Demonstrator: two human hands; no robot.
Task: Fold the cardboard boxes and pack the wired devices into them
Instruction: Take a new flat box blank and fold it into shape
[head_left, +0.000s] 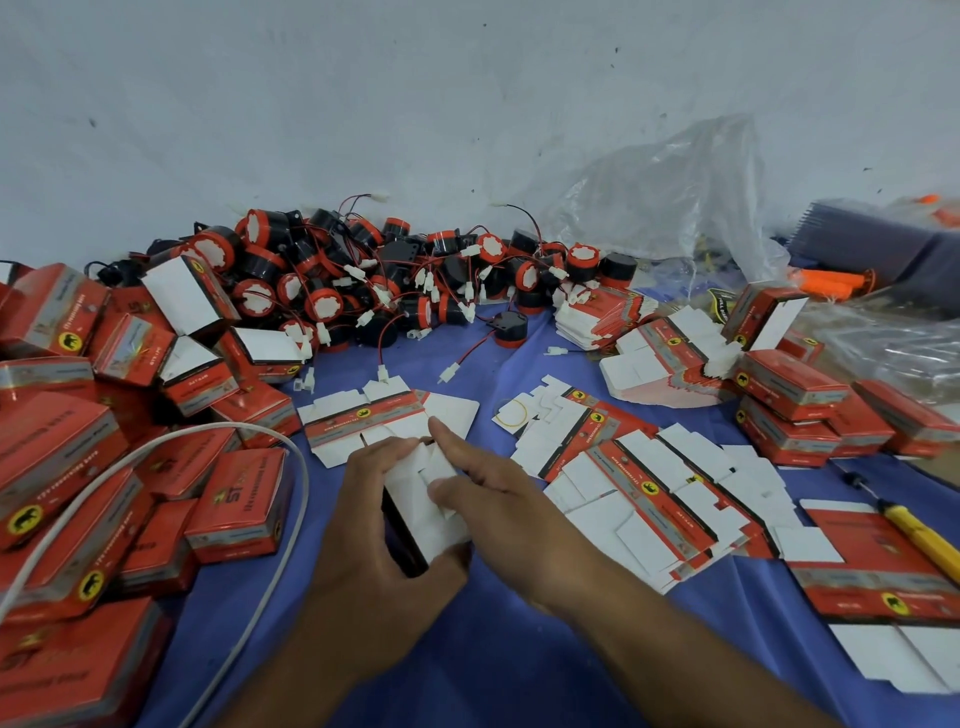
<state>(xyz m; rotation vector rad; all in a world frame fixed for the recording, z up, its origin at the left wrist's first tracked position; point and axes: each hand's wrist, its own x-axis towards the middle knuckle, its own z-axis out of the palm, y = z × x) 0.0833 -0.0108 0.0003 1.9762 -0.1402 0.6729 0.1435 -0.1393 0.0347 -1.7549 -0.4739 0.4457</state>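
While the left hand (371, 525) curls its fingers and thumb round a half-folded cardboard box (415, 499), the right hand (504, 501) lays a straight forefinger and the thumb on its smooth white flaps. This box is held just over the blue cloth (467, 654), at the front middle. Just behind it lies a flat box blank (363, 415), glossy red with white tabs. Closed red boxes (57, 452) are heaped at the left, more flat blanks (639, 483) fan out at the right, and round black-and-red devices (363, 280) with thin wires pile along the wall. Bare cloth shows mostly near the person, between a curved white cable (296, 467) and the blanks.
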